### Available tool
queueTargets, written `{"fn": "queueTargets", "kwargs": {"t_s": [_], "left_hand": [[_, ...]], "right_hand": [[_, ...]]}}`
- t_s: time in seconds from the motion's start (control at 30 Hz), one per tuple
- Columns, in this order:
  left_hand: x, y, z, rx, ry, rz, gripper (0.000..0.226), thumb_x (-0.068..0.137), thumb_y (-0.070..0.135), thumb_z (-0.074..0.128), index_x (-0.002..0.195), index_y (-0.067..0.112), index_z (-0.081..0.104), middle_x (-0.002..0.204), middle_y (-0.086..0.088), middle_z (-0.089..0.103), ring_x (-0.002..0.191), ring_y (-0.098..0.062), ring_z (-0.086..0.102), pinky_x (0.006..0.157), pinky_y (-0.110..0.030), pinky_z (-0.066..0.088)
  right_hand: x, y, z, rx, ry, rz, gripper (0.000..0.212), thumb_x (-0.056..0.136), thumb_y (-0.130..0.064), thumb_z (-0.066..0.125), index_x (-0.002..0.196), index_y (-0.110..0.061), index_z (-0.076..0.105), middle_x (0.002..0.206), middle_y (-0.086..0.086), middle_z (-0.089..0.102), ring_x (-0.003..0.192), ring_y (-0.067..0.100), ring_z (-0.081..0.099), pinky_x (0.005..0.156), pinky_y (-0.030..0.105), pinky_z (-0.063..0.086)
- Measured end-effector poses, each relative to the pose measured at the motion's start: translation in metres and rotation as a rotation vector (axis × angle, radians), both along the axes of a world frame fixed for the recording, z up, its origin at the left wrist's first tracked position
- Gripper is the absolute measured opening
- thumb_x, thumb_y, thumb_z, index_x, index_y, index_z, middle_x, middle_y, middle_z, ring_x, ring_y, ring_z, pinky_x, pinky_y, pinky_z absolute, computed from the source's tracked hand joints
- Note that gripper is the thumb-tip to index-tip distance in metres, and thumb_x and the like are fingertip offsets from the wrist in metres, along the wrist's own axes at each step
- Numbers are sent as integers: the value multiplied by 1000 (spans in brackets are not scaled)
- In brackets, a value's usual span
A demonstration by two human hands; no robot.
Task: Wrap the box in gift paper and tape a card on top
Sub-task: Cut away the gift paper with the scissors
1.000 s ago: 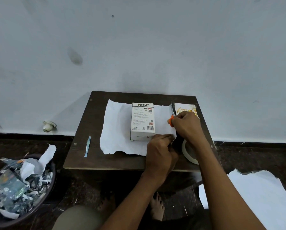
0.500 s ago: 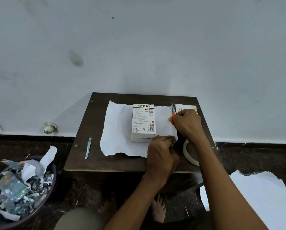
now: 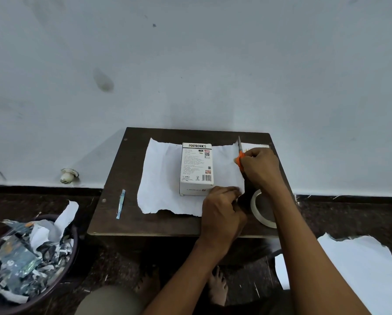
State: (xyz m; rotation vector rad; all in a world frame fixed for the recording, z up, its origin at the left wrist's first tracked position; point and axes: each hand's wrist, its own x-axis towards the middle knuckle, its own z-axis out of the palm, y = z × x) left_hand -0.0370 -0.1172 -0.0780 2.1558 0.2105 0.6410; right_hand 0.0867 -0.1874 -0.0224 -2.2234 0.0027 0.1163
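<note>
A white printed box (image 3: 196, 168) lies flat on a sheet of white paper (image 3: 161, 178) spread over a small dark table (image 3: 145, 223). My right hand (image 3: 260, 169) grips orange-handled scissors (image 3: 239, 153), whose blades point away along the paper's right edge. My left hand (image 3: 222, 214) pinches the paper's near right corner, just in front of the box. A card (image 3: 258, 146) with a yellow print peeks out behind my right hand. A roll of clear tape (image 3: 262, 209) lies at the table's right front, partly hidden by my right forearm.
A thin blue strip (image 3: 121, 203) lies on the table's left side. A dark bin (image 3: 26, 258) stuffed with torn paper stands on the floor at the left. A large white sheet (image 3: 359, 269) lies on the floor at the right. A wall rises right behind the table.
My right hand and the scissors have moved farther away along the paper's right edge. My left hand keeps hold of the near corner.
</note>
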Motion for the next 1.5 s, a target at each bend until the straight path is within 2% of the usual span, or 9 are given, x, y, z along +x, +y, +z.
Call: {"fn": "queueTargets", "kwargs": {"t_s": [0.23,0.43,0.63,0.8,0.9,1.1,1.23,1.37,1.5], "left_hand": [[0,-2,5,-19,11,23,33,79,11,64,108,6,79,107,-5,78,97,-18,72,96,-24,54],[-6,-1,25,-168,53,-27,47,85,27,63,129,10,67,123,-6,72,109,-18,69,94,-35,59],[-7,18,57,-528,19,58,30,95,-4,61,120,12,69,106,-1,76,76,-11,75,67,-28,62],[-8,47,72,-813,-42,17,45,93,-11,62,133,10,60,116,-1,72,73,-22,77,61,-34,62],[-8,60,71,-788,-45,37,40,91,-10,65,124,12,65,114,-3,73,77,-21,77,62,-32,62],[-10,72,75,-1041,87,-119,29,106,16,44,118,10,70,109,-10,77,91,-27,76,72,-38,62],[-8,69,75,-908,165,-79,18,101,27,59,103,20,76,100,-3,78,88,-18,74,67,-30,62],[-4,67,72,-796,138,150,19,98,23,65,82,28,72,87,7,74,84,-14,71,65,-19,58],[-2,65,73,-845,89,337,20,95,24,70,75,27,71,80,8,73,75,-14,72,61,-19,59]], "right_hand": [[-11,-7,15,24,-47,41,13,92,-17,72,83,-9,75,76,3,71,66,16,63,59,26,46],[-36,-8,34,67,-77,123,7,92,-18,74,95,-12,75,78,6,73,74,21,71,61,24,53],[-57,-1,53,158,-91,283,7,89,-11,72,93,-11,78,67,3,72,69,19,71,71,34,59],[-71,8,70,331,47,429,6,89,-2,72,93,-3,77,61,13,65,49,6,55,45,9,39],[-73,11,72,330,65,469,6,89,-3,73,93,-4,77,66,23,65,48,8,52,42,9,34],[-67,0,66,58,31,425,7,83,-14,81,89,-16,78,66,1,75,60,12,64,56,23,43],[-74,15,60,-83,20,433,22,77,-9,84,98,-15,80,69,3,75,58,15,71,51,22,51],[-72,13,63,61,162,526,31,82,-3,82,112,-12,76,75,8,78,66,21,76,60,33,62],[-70,7,62,241,115,470,22,85,-3,79,106,-9,78,79,8,79,68,22,77,46,29,56]]}}
